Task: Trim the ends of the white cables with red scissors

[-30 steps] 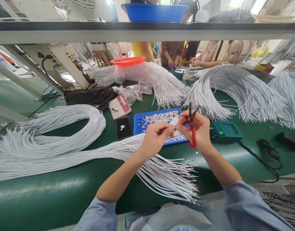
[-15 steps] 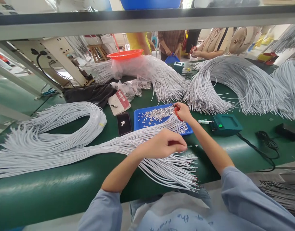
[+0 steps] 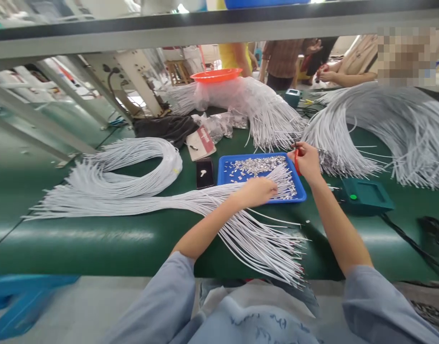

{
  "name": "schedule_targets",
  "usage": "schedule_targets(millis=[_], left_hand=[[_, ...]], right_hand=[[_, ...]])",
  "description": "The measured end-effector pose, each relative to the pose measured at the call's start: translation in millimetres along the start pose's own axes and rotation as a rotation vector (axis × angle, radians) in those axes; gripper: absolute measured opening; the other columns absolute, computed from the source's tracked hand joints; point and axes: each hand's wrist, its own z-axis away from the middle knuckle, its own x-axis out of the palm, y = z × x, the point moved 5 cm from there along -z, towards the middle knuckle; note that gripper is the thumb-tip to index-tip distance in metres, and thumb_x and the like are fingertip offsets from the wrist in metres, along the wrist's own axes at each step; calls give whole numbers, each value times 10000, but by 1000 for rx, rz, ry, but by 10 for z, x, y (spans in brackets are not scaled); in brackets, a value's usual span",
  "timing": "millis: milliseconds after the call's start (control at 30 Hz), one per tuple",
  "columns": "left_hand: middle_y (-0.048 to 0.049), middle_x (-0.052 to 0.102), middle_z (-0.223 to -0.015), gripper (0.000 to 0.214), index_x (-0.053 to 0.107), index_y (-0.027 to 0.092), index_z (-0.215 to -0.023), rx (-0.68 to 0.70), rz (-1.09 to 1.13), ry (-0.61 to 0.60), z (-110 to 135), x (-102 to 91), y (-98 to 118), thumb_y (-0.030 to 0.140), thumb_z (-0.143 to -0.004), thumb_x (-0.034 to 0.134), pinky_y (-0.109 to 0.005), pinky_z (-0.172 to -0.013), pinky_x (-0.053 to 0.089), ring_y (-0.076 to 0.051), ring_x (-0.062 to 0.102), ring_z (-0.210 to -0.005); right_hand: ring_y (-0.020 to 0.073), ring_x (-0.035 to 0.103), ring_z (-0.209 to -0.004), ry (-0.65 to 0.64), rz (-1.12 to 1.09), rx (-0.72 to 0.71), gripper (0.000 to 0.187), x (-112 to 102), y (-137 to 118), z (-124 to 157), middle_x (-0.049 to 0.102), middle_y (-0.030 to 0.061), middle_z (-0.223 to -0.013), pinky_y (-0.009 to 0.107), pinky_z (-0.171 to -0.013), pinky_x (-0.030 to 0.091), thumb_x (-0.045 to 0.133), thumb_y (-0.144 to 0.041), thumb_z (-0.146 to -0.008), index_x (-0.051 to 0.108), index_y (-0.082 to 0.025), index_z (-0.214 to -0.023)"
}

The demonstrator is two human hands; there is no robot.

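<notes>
My right hand (image 3: 308, 161) is closed around red-handled scissors (image 3: 297, 161) at the right edge of a blue tray (image 3: 224, 177); the dark blades are small and partly hidden. My left hand (image 3: 259, 192) lies over the tray's front edge, fingers curled together among white cables (image 3: 282, 177) whose ends rest in the tray. What those fingers pinch, if anything, is hidden. Small shiny metal pieces (image 3: 257, 165) are heaped in the tray. Another fan of the cables (image 3: 266, 248) spreads in front of my left forearm, over the green table.
A coiled cable bundle (image 3: 169, 167) lies left, beside a phone (image 3: 204, 179) with a small white item on it. A green device (image 3: 366, 196) with a cord sits right. Large cable bundles (image 3: 363, 110) stand behind. A shelf beam (image 3: 169, 36) crosses overhead; people work beyond.
My left hand has moved forward, from above the front cable ends to the cables in the tray. My right hand still holds the scissors. The view has turned left.
</notes>
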Motion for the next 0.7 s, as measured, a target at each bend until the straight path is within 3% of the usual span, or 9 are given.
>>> schedule_targets(millis=[100, 167, 300, 433, 567, 700], left_hand=[[-150, 680, -1122, 297, 708, 117, -1016, -420, -84, 160, 96, -390, -782, 191, -951, 428, -392, -941, 483, -285, 628, -1095], [-145, 655, -1166, 249, 672, 112, -1072, -645, -109, 197, 281, -546, -1295, 241, -954, 494, -432, -985, 477, -270, 613, -1127], [-92, 629, -1181, 329, 611, 135, -1151, -888, -50, 105, 639, -561, -2023, 373, -924, 612, -440, -954, 524, -213, 617, -1085], [-95, 609, -1204, 349, 585, 142, -1201, -948, 28, 72, 758, -455, -2325, 358, -928, 609, -430, -926, 543, -214, 615, -1074], [-88, 622, -1168, 314, 601, 137, -1162, -928, 95, 122, 721, -424, -2424, 348, -929, 609, -411, -905, 552, -204, 623, -1048], [-65, 656, -1062, 239, 638, 129, -1049, -854, 189, 237, 633, -523, -2435, 329, -918, 626, -385, -881, 555, -184, 641, -984]], right_hand=[[152, 559, -611, 15, -58, -33, 275, -67, -184, 95, 592, -14, -661, 310, -625, 458, 708, -280, -653, 596, -185, -885], [168, 589, -631, 31, -84, -64, 283, -109, -308, 165, 602, -6, -670, 321, -633, 478, 699, -312, -650, 596, -197, -888], [168, 595, -618, 26, -131, -103, 330, -142, -481, 266, 606, -4, -670, 321, -617, 491, 727, -367, -639, 600, -202, -895], [151, 569, -595, 21, -189, -80, 371, -130, -500, 271, 589, -23, -644, 305, -604, 468, 768, -362, -603, 602, -197, -890], [140, 549, -581, 35, -235, -50, 400, -84, -437, 239, 595, -29, -643, 290, -583, 443, 769, -395, -592, 590, -199, -891], [142, 558, -585, 34, -241, -71, 401, -17, -434, 238, 603, -23, -645, 289, -587, 456, 752, -438, -616, 587, -196, -890]])
